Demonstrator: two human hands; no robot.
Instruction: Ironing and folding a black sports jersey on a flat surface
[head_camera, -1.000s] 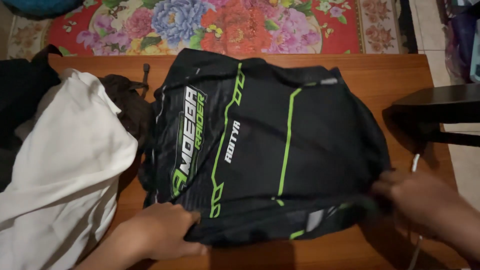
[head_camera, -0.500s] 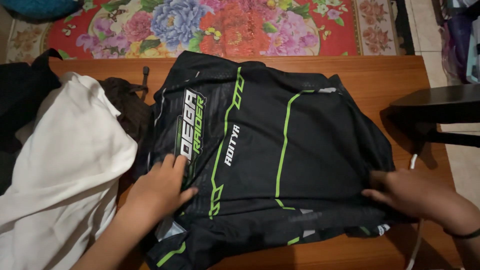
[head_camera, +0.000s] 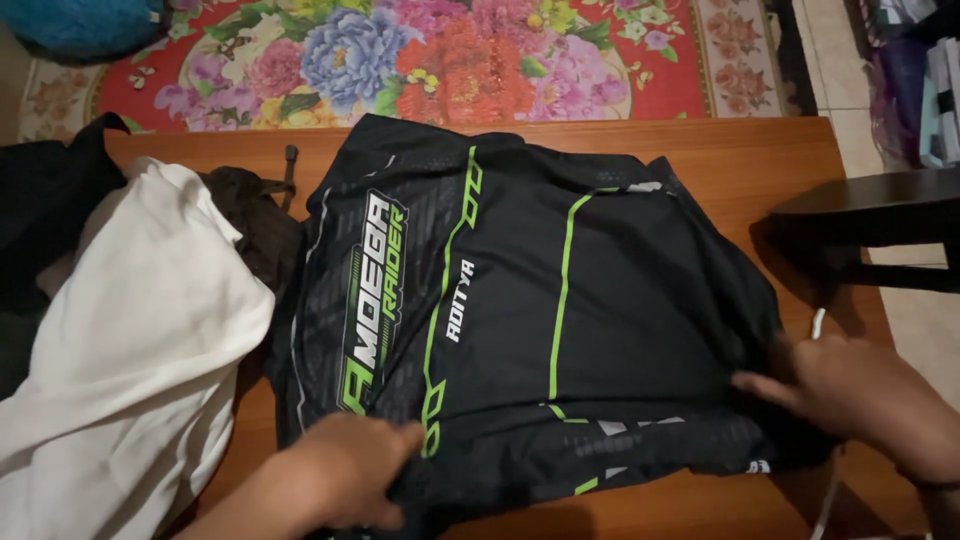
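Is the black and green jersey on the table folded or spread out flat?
Partly folded: the jersey lies flat, its near edge doubled over under both hands.

Left hand (head_camera: 345, 480) motion-blurred, fingers indistinct; its grip on the near hem of the black jersey (head_camera: 530, 310) cannot be told. Right hand (head_camera: 860, 395) soft-edged, wrist cut by the frame's right edge. White garment (head_camera: 130, 340) runs off the bottom-left. Brown cloth (head_camera: 255, 215) mostly buried beneath it. Table (head_camera: 760, 160) near edge out of frame.
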